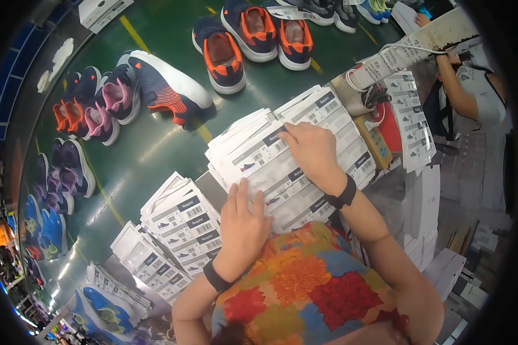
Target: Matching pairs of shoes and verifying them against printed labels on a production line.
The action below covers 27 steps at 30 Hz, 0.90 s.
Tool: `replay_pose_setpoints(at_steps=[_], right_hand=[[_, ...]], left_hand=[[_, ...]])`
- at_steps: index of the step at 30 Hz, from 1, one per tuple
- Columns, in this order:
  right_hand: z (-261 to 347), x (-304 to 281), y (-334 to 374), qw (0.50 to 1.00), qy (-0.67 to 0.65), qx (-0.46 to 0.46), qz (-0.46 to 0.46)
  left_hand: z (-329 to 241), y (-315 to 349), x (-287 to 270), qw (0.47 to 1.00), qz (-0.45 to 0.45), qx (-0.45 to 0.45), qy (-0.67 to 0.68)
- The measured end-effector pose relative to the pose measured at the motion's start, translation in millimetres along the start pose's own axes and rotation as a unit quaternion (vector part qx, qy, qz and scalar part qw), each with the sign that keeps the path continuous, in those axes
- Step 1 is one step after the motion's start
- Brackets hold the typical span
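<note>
In front of me lies a thick stack of white label sheets (242, 150), printed in rows with dark blocks, barcodes and small shoe pictures. My right hand (312, 150) is at the upper part of the stack, with thumb and fingers closed on the top sheet near a dark block. My left hand (244, 221) lies on the stack's lower left edge, fingers stretched out and slightly apart. Both wrists wear dark bands. Left of my left hand stand a second stack of label sheets (181, 215) and a third, smaller stack (147, 261).
Sports shoes stand on the green table (155, 155): navy-orange shoes (218, 54) beyond the sheets, a tipped shoe (170, 86), and blue shoes (101, 310) at lower left. Rightward are a power strip (374, 141), cable and hanging label sheets (410, 121). Another person (472, 92) works at far right.
</note>
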State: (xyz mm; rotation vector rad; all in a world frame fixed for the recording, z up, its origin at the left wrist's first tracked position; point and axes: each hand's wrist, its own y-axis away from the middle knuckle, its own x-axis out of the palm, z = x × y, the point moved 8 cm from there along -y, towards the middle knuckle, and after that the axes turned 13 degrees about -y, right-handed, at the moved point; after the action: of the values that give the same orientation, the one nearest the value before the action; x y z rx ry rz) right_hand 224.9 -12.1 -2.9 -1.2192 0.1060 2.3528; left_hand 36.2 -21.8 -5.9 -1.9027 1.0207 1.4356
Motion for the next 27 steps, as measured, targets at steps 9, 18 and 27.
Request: replay_pose_setpoints(at_steps=[9, 18, 27], right_hand=[[101, -18, 47, 0.957, -0.054, -0.253, 0.134], [64, -76, -127, 0.755, -0.630, -0.067, -0.168], [-19, 39, -244, 0.975, -0.158, 0.058, -0.144]], left_hand=[[5, -1, 0, 0.999, -0.006, -0.010, 0.046], [157, -86, 45, 0.880, -0.067, -0.307, 0.356], [148, -175, -41, 0.972, -0.201, -0.025, 0.120]])
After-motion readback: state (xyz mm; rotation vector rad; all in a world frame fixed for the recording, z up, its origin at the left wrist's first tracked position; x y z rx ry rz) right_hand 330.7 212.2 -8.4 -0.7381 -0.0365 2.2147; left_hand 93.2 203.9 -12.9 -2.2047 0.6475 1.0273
